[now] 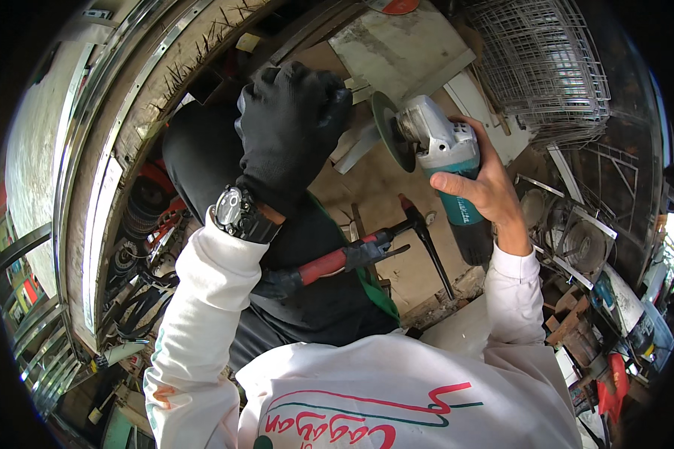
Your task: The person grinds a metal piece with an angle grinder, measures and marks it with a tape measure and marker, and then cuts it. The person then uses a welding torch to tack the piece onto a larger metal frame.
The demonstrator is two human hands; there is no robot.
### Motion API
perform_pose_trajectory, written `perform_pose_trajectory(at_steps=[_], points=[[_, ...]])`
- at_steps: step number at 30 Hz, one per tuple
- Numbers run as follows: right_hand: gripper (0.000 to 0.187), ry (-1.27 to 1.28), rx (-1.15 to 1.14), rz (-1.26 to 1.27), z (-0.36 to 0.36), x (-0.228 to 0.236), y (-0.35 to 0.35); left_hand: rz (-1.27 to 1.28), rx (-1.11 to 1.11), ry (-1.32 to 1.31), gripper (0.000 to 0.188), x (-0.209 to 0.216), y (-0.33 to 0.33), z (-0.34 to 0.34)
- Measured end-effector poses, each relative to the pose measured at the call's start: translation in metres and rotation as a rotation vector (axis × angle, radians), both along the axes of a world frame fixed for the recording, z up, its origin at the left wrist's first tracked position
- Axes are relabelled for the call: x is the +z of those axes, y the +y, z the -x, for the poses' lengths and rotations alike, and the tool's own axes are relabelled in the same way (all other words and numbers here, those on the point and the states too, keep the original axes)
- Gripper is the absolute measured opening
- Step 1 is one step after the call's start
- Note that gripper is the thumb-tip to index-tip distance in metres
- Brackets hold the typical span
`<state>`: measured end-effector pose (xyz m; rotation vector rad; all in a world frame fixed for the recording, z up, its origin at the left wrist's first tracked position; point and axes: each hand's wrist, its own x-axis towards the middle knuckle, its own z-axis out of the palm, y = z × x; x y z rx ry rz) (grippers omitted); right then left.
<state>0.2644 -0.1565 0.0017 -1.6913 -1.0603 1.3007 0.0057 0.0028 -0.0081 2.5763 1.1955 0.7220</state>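
Observation:
My bare right hand [483, 179] is wrapped round the teal body of an angle grinder [460, 198]. The grinder's dark disc [392, 131] faces left, a short way from my left hand [296, 112]. That hand wears a black glove and its fingers are curled closed; what they hold, if anything, is hidden. A pale flat metal strip [358, 150] shows between the glove and the disc; whether the glove grips it, I cannot tell. Below, a red and black long-handled tool [329, 266] lies across by my dark-trousered leg [292, 314].
Wire mesh racks [547, 67] stand at the far right, beside a pale board [401, 49]. A wooden beam with metal edging [112, 165] curves along the left. Fan-like round parts [580, 243] and wood blocks [577, 318] crowd the right. Coiled cables [138, 299] lie left.

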Motion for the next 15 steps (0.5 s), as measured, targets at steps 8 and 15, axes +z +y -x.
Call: perform_pose_trajectory(at_steps=[8, 15], points=[[0.1, -0.346, 0.07, -0.086, 0.006, 0.032, 0.01, 0.037, -0.009, -0.001, 0.021, -0.001, 0.003, 0.002], [0.1, -0.434, 0.105, -0.126, 0.003, 0.032, 0.016, 0.035, -0.003, -0.005, 0.021, 0.002, 0.003, 0.001]])
